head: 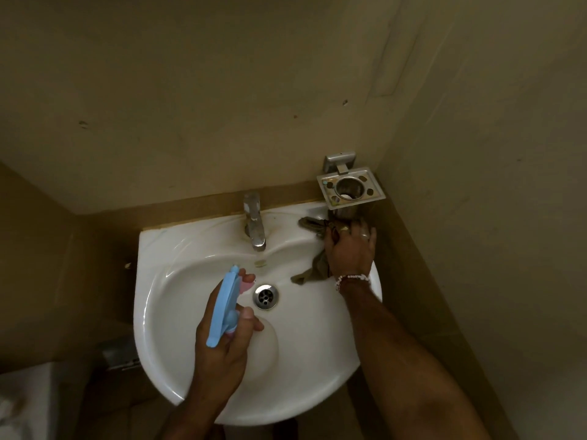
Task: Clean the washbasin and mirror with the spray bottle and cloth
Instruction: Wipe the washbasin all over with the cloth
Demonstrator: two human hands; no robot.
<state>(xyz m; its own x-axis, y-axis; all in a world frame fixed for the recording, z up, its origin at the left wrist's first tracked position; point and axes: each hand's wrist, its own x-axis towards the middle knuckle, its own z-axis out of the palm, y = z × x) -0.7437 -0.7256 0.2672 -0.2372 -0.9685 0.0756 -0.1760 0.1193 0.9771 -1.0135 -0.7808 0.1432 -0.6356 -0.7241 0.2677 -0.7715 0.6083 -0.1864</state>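
A white washbasin (165, 312) is fixed to the wall below me, with a metal tap (254, 223) at its back and a steel drain (266, 296) in the bowl. My left hand (222, 341) holds a spray bottle with a blue head (222, 309) over the bowl, nozzle pointing toward the tap. My right hand (349, 246) presses a dull olive cloth (313, 269) onto the basin's right rim; another part of the cloth shows beyond the fingers. No mirror is in view.
A steel holder with a cup (349, 187) hangs on the wall just above my right hand. Beige walls meet in a corner at the right. A grey metal fitting (119, 355) and a pale object (22, 404) lie low at the left.
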